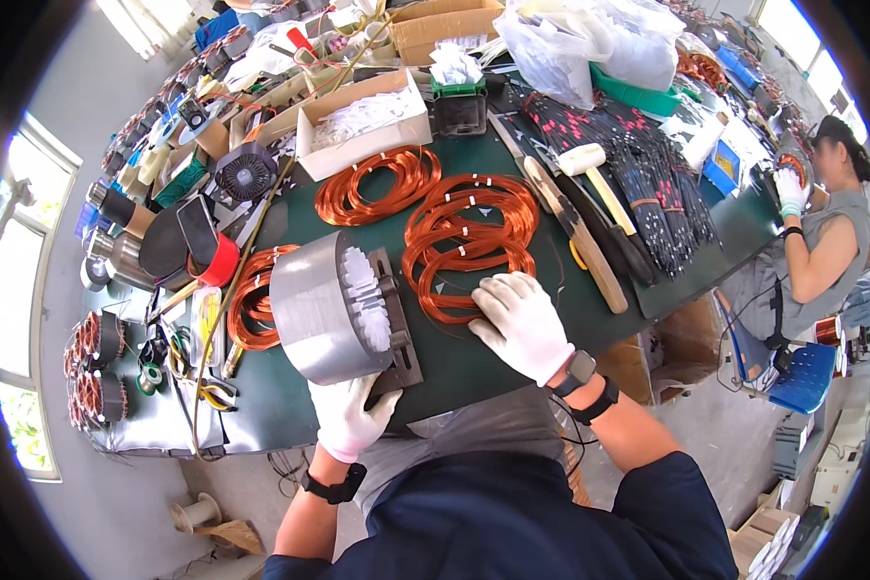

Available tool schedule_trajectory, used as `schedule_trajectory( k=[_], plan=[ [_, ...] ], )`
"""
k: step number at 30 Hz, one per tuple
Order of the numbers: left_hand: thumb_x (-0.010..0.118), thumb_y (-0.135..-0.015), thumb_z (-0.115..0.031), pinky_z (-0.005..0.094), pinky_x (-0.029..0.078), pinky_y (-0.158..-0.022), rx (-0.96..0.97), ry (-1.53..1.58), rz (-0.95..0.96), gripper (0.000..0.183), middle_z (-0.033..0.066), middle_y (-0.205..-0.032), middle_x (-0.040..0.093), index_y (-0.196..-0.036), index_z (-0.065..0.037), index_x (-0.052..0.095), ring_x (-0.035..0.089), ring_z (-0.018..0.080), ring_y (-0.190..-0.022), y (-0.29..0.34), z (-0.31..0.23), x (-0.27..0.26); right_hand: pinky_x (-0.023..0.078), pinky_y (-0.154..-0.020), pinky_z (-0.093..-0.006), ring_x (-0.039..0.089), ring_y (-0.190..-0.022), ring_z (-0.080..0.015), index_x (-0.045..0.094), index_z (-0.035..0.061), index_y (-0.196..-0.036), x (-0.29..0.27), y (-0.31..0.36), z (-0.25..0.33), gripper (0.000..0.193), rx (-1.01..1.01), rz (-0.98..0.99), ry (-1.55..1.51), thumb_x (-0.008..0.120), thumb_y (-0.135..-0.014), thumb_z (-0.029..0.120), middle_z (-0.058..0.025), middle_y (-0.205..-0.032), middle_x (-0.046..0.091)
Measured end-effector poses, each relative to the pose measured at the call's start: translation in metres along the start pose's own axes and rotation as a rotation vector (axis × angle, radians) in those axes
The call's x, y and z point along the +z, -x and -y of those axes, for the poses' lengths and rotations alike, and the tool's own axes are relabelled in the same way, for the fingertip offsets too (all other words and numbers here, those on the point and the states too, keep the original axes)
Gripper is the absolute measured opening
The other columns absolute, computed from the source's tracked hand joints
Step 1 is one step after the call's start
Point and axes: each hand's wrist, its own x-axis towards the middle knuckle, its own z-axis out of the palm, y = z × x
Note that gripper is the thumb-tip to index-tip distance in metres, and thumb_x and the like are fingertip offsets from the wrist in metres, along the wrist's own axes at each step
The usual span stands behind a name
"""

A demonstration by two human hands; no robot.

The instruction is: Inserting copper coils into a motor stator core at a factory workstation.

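A grey cylindrical stator core (319,314), lined inside with white slot insulation, lies on its side against a slotted metal bracket (406,362). Against its near lower edge is my gloved left hand (355,420); its thumb sticks out to the right, while the other fingers are hidden by the core. My gloved right hand (520,324) has its fingers bent down over the near end of a copper wire coil (435,302), closed on it. More orange-brown copper coils (474,208) overlap beyond it, tied with small white bands.
Another coil bundle (377,184) lies behind the core, near a box of white strips (367,121). Right of the coils are a wooden stick (575,237), a white mallet (585,162) and black sleeving bundles (648,184). Hand tools (188,358) lie left. A co-worker (822,222) sits at right.
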Motion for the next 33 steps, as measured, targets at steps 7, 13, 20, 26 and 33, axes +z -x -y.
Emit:
schedule_trajectory(
  k=[7, 13, 20, 26, 33],
  plan=[
    [0.085, -0.067, -0.021, 0.0508, 0.046, -0.101, -0.017, -0.036, 0.035, 0.053, 0.0121, -0.116, 0.072, -0.117, -0.009, 0.074, 0.066, 0.0364, -0.112, 0.007, -0.003, -0.001, 0.049, -0.094, -0.0486, 0.061, -0.109, -0.0369, 0.056, 0.0075, -0.135, -0.034, -0.02, -0.021, 0.062, 0.339, -0.146, 0.308, 0.081, -0.081, 0.025, -0.0119, -0.118, 0.064],
    [0.086, -0.069, -0.025, 0.0465, 0.043, -0.093, -0.048, -0.058, 0.024, 0.045, 0.007, -0.103, 0.072, -0.11, -0.011, 0.073, 0.066, 0.0303, -0.099, 0.007, -0.01, -0.002, 0.059, -0.079, -0.046, 0.073, -0.093, -0.0363, 0.057, 0.0025, -0.123, -0.025, -0.047, -0.049, 0.056, 0.544, 0.29, 0.246, 0.073, -0.091, 0.046, -0.0186, -0.104, 0.069],
    [0.085, -0.072, -0.024, 0.0441, 0.043, -0.093, -0.011, -0.08, -0.051, 0.042, 0.0052, -0.095, 0.071, -0.109, -0.009, 0.073, 0.065, 0.0268, -0.093, 0.009, -0.013, -0.007, 0.056, -0.072, -0.0453, 0.071, -0.086, -0.0329, 0.063, 0.0074, -0.094, -0.004, -0.046, -0.051, 0.016, 0.212, 0.158, 0.313, 0.059, -0.097, 0.022, -0.0106, -0.086, 0.07],
    [0.083, -0.071, -0.009, 0.0446, 0.049, -0.089, 0.17, 0.123, -0.223, 0.047, 0.0131, -0.109, 0.07, -0.114, -0.004, 0.068, 0.065, 0.0325, -0.103, 0.007, -0.033, -0.016, 0.059, -0.082, -0.0373, 0.075, -0.093, -0.0314, 0.074, 0.0014, -0.111, -0.024, -0.026, -0.038, 0.018, 0.291, -0.282, -0.337, 0.07, -0.096, 0.012, -0.0166, -0.102, 0.076],
    [0.083, -0.07, -0.002, 0.0496, 0.04, -0.114, 0.078, 0.373, -0.321, 0.088, 0.0295, -0.149, 0.048, -0.147, 0.005, 0.042, 0.048, 0.0476, -0.137, -0.021, -0.087, -0.015, 0.052, -0.075, -0.0238, 0.065, -0.083, -0.0077, 0.072, 0.0, -0.109, -0.08, -0.002, 0.015, 0.014, 0.337, -0.186, -0.918, 0.066, -0.097, -0.002, -0.0018, -0.094, 0.07]
  ],
)
